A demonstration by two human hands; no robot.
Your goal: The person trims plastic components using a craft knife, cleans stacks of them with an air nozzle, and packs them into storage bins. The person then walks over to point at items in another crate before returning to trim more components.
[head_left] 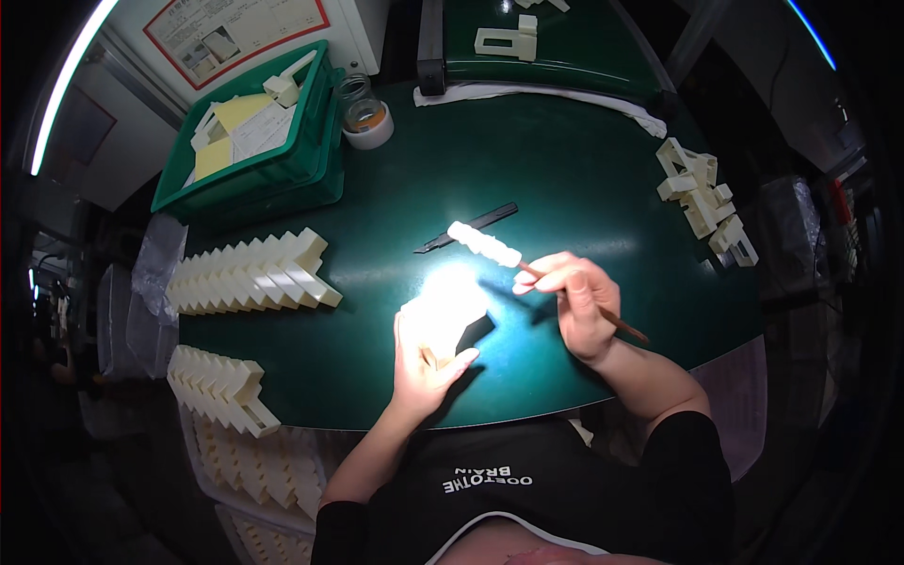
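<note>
My left hand [421, 381] grips a cream plastic part [435, 325] above the table, and bright glare washes out its upper side. Between the fingertips of my right hand [589, 315] is a thin brown stick with a thick white wrapped head [485, 246]. This head points up and to the left, above and to the right of the part, apart from it. Behind the white head, a slim black knife-like tool [493, 217] lies slantwise on the green table [556, 179].
Two nested rows of cream parts [250, 273] line the table's left side. Behind them stands a green crate [259, 193] with papers, beside a glass jar [365, 113]. Loose parts [697, 193] lie at right. A green conveyor [584, 56] and white cloth [546, 91] are at the back.
</note>
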